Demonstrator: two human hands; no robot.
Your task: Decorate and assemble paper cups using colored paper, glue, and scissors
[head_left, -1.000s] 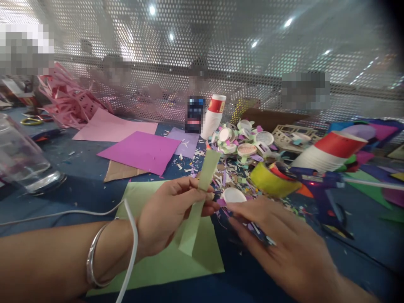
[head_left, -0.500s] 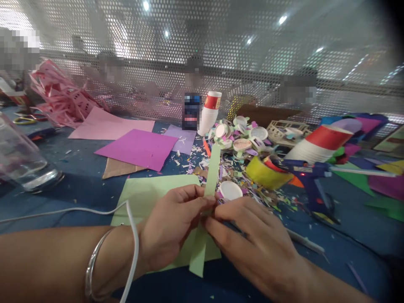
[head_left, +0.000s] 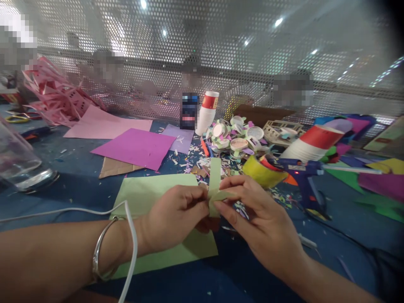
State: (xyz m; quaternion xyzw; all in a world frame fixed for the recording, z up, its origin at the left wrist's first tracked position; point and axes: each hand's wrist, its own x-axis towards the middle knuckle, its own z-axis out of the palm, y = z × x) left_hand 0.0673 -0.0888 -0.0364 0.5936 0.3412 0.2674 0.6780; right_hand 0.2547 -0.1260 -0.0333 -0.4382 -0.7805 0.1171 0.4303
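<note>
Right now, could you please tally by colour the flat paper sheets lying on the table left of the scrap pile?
Light green sheet: 1
Magenta sheet: 1
Pink sheet: 1
Lilac sheet: 1
Brown sheet: 1
Total: 5

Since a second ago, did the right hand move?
Yes. The right hand came left and up off the scrap pile onto the green paper strip, meeting the left hand above the green sheet, which stayed put.
</note>
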